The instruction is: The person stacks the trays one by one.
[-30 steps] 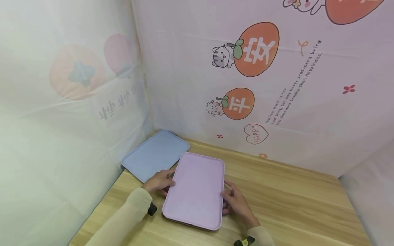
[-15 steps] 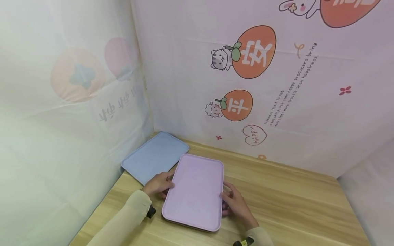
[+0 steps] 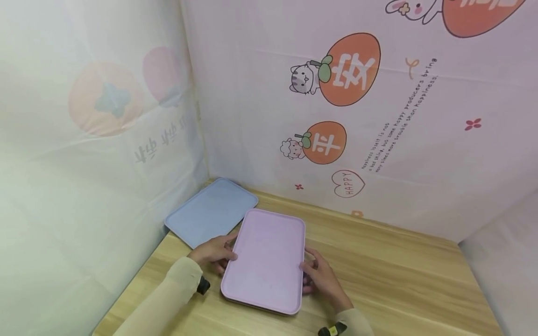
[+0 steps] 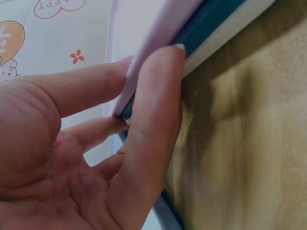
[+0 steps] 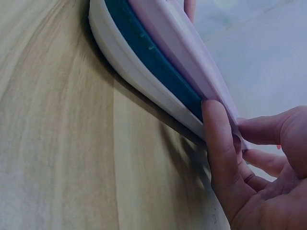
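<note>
A lilac rectangular tray (image 3: 265, 261) lies on top of a stack at the table's near middle. Beneath it, the right wrist view shows a dark teal tray (image 5: 153, 60) and, lowest, a white tray (image 5: 122, 52). My left hand (image 3: 215, 251) holds the lilac tray's left edge, thumb on the rim and a finger against the side. On the opposite edge, my right hand (image 3: 322, 275) pinches the lilac tray in the same way. Its fingertip reaches down to the teal tray's side. Some fingers of both hands are hidden behind the trays.
A light blue tray (image 3: 216, 210) lies in the back left corner, close behind the left hand. Wood-grain table (image 3: 391, 275) extends to the right. Printed cloth walls (image 3: 252, 93) stand at the back and both sides.
The left hand has slid slightly toward me along the lilac tray's edge. The right hand and the stack look almost unmoved.
</note>
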Demonstrator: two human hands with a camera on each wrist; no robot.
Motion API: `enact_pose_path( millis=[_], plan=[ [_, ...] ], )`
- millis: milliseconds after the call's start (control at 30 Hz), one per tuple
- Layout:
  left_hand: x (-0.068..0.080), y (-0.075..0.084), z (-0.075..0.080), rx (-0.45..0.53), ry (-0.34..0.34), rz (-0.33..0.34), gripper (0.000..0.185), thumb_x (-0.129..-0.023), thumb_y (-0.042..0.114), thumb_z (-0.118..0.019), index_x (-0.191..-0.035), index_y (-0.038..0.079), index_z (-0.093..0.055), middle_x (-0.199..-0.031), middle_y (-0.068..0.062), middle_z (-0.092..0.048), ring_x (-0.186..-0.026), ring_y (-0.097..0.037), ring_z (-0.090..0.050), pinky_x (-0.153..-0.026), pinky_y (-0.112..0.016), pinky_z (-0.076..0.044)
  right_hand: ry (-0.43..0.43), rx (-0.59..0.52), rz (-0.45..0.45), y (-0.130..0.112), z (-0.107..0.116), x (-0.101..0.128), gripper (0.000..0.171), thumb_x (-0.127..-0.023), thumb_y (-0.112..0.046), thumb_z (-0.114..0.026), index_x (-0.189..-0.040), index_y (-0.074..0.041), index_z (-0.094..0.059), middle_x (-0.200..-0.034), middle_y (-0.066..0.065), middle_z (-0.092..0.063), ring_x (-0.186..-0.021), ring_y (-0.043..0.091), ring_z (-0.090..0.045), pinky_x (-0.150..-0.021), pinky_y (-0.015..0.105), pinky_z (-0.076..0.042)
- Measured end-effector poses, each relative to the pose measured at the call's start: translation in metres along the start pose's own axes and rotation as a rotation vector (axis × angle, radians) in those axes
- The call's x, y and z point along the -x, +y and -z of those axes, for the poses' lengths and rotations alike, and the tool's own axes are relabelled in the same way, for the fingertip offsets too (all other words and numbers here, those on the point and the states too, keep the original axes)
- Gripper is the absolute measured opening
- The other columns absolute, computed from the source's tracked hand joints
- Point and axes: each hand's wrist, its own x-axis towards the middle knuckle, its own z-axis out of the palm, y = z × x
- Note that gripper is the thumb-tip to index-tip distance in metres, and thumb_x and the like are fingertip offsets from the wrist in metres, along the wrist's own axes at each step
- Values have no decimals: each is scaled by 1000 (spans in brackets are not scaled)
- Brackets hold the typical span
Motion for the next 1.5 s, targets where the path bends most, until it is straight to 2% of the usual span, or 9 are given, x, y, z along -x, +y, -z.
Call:
enact_pose_path(
  millis=[233, 333, 500, 600, 733, 967, 1133, 1500],
  plan=[
    [-2, -4, -3, -37, 68, -32, 81, -100, 8, -73, -171, 10, -34, -97, -10, -63, -60, -16, -63, -50, -30, -60, 48, 28, 9, -5, -4, 3, 64, -104, -10, -70, -163, -8, -46, -101, 13, -59, -71, 24, -63, -55, 46, -66],
    [-4, -5, -2, 1, 91, -41, 74, -100, 7, -70, -168, 8, -42, -96, -9, -64, -61, -16, -64, -50, -30, -60, 80, 53, 22, -10, -5, 3, 62, -102, -9, -72, -160, -7, -50, -99, 12, -58, -69, 24, -64, -53, 45, -65],
    [-5, -5, 8, 53, 135, -54, 56, -105, 10, -65, -158, 1, -52, -88, -14, -68, -61, -17, -66, -55, -35, -65, 95, 84, 53, -19, -7, 4, 60, -102, -8, -72, -159, -5, -52, -97, 10, -56, -65, 23, -63, -49, 42, -62],
    [-1, -1, 16, 38, 163, -52, 51, -107, 11, -62, -156, 2, -55, -93, -16, -69, -63, -20, -69, -58, -37, -66, 86, 102, 59, -24, -9, 3, 58, -103, -8, -71, -158, -6, -53, -96, 10, -56, -62, 21, -62, -48, 38, -61],
    [4, -1, 25, 19, 183, -44, 52, -106, 12, -62, -156, 1, -55, -107, -18, -72, -72, -23, -73, -60, -38, -67, 74, 120, 73, -29, -13, -1, 55, -103, -8, -71, -156, -5, -54, -94, 10, -59, -58, 18, -60, -49, 34, -60],
    [12, -10, 39, 4, 228, -10, 50, -108, 18, -62, -154, 1, -57, -109, -20, -71, -76, -24, -71, -62, -36, -66, 56, 132, 110, -39, -25, -7, 52, -103, -11, -72, -152, -4, -58, -95, 11, -63, -62, 19, -59, -50, 35, -61],
    [16, -12, 46, -24, 257, 4, 48, -110, 19, -62, -153, 1, -57, -119, -21, -70, -78, -22, -71, -61, -35, -66, 41, 142, 140, -48, -36, -9, 50, -103, -12, -72, -150, -2, -59, -94, 12, -63, -67, 20, -63, -52, 37, -63],
    [23, -10, 61, -54, 315, 20, 47, -108, 15, -61, -151, -3, -57, -118, -25, -68, -79, -24, -73, -62, -35, -66, 0, 130, 175, -59, -61, -19, 51, -100, -7, -71, -149, 1, -59, -93, 12, -64, -67, 20, -64, -51, 40, -64]
  ],
)
